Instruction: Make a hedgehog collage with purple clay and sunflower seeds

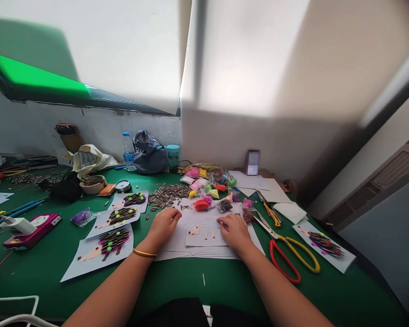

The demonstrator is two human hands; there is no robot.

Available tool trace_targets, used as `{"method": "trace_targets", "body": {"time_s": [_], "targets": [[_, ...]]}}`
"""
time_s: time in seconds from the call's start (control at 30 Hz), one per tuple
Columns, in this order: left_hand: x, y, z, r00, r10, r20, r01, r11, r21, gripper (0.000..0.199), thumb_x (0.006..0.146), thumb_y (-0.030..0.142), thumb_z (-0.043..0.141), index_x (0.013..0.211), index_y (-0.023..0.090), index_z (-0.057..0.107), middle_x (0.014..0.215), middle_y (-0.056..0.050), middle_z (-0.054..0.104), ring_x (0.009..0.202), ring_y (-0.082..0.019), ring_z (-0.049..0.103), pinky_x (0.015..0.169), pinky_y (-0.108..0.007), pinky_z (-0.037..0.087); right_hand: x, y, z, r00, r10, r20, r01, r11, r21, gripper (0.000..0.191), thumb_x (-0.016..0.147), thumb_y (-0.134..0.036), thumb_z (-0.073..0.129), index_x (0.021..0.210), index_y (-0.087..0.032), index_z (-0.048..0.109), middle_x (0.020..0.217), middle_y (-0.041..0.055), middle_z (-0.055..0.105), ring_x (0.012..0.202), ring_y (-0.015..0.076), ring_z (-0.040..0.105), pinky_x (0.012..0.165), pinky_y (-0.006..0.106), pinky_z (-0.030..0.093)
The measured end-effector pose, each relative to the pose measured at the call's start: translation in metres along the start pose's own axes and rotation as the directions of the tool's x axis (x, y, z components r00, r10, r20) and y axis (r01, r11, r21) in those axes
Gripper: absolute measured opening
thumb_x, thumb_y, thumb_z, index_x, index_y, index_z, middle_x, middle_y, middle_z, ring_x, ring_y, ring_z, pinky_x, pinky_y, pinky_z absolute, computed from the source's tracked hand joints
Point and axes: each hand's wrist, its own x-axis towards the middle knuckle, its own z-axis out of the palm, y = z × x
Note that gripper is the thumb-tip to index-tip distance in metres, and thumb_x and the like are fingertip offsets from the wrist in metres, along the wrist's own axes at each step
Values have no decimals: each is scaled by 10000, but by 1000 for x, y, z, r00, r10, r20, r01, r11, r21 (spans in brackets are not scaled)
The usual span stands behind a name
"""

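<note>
A white sheet with a drawn hedgehog (204, 230) lies on a stack of white paper (177, 245) between my hands. The hedgehog has a pale snout and small feet, and its body is covered in light blue marks. My left hand (164, 228) rests at the left side of the stack with thumb and fingers together; whatever is between them is too small to make out. My right hand (236, 234) lies over the sheet's right edge, fingers stretched toward the hedgehog's back. Beyond my left hand is a pile of striped sunflower seeds (167, 194).
Bagged coloured clay (201, 205) lies behind the sheet. Large scissors (284, 247) and a utility knife (271, 211) are at right. Several finished hedgehog pictures (105, 250) lie left. A toothpick (203, 279) is in front. A phone (253, 162), bottle (127, 152) and bag (151, 156) stand behind.
</note>
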Motion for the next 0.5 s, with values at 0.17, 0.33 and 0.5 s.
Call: {"method": "trace_targets", "body": {"time_s": [0.17, 0.33, 0.5], "targets": [[0, 2, 1, 1000, -7, -10, 8, 999, 47, 392, 964, 399, 397, 668, 202, 563, 721, -31, 610, 705, -197, 564, 650, -308, 389, 0, 1, 1, 1000, -13, -12, 13, 1000, 2, 273, 867, -195, 563, 1055, -316, 721, 995, 32, 663, 1018, 229, 539, 872, 356, 357], [-5, 11, 3, 996, 93, 1, -93, 995, 26, 139, 855, 341, 617, 897, 223, 677, 997, -46, 670, 963, -229, 595, 836, -347, 413, 1, 1, 1, 1000, -16, -16, 16, 1000, 7, 276, 862, -184, 563, 1050, -311, 720, 1003, 27, 666, 1020, 221, 538, 880, 349, 358], [-10, 20, 8, 954, 280, 109, -286, 958, 38, 349, 876, 160, 527, 1131, 338, 683, 1213, -25, 643, 1159, -253, 528, 983, -424, 358, 0, -1, 0, 1000, 5, -7, -5, 1000, 4, 302, 850, -163, 553, 1056, -310, 718, 1030, 23, 666, 1035, 218, 533, 882, 349, 352]]}}
